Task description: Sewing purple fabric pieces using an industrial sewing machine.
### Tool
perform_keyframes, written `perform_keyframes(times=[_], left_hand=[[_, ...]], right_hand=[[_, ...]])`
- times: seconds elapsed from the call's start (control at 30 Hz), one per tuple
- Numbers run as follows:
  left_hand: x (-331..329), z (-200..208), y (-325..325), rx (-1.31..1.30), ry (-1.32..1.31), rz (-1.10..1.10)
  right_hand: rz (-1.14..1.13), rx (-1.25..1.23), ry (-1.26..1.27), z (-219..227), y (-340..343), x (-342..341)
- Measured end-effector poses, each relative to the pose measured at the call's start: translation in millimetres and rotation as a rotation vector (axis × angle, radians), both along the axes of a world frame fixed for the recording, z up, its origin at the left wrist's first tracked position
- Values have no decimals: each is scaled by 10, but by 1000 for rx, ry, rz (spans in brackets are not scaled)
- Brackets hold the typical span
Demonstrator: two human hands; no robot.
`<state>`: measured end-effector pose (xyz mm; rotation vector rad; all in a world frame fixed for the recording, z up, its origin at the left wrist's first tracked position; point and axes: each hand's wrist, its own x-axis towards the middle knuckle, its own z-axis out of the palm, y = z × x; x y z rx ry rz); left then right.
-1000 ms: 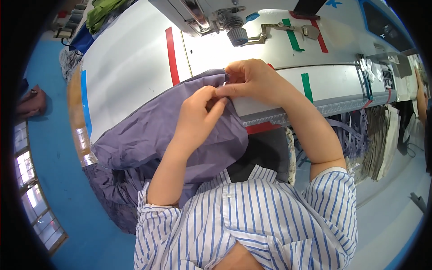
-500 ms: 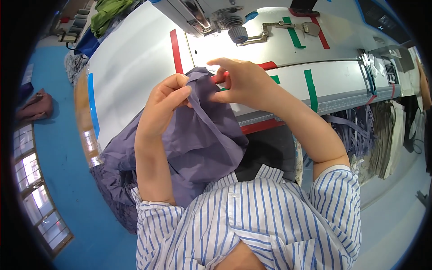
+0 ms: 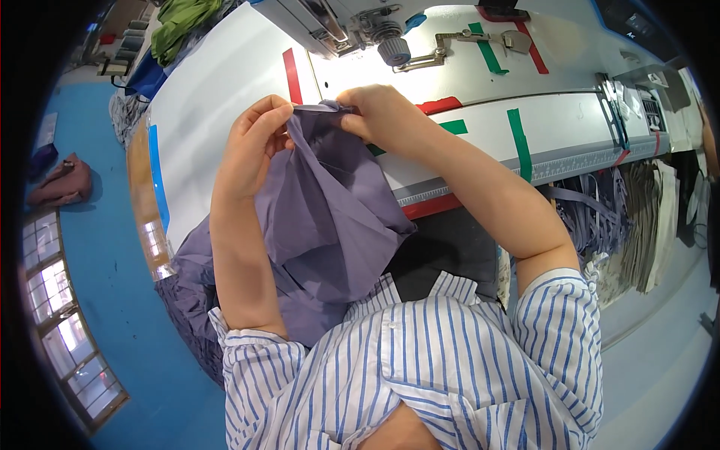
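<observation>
A piece of purple-grey fabric [image 3: 322, 225] hangs from both my hands over the front of the sewing table [image 3: 217, 105] and down into my lap. My left hand [image 3: 259, 139] pinches its upper edge between thumb and fingers. A short way to the right, my right hand [image 3: 375, 112] grips the same edge, so a small stretch of it runs between them. Just beyond my hands stands the sewing machine [image 3: 330, 26], its head and grey knob [image 3: 394, 52] above the lit bed.
Red tape [image 3: 292, 75] and green tape [image 3: 519, 146] mark the table. A ruler strip [image 3: 555, 171] follows its front edge. Cut fabric strips [image 3: 589, 217] hang at the right. More purple fabric [image 3: 191, 319] is heaped at the left, and green cloth [image 3: 184, 26] lies at the far left.
My right hand has closed on the fabric edge after being open beside it. My left hand has shifted left, and the edge is now held between both hands.
</observation>
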<state>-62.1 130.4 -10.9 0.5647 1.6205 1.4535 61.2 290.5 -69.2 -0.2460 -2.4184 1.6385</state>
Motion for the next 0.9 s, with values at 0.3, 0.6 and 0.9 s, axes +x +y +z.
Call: perform_keyframes(times=[0.3,0.6,0.9], left_hand=[[302,45,-96,-23,268,-234],[-692,-606,-2488,-480,1255,879],[-1186,-739,-3397,-717,471,837]], right_hand=[[25,39,161,-125,-102,-120],[-71,-174,-61,-156,297,521],[-118,-101,-62,-29,357,681]])
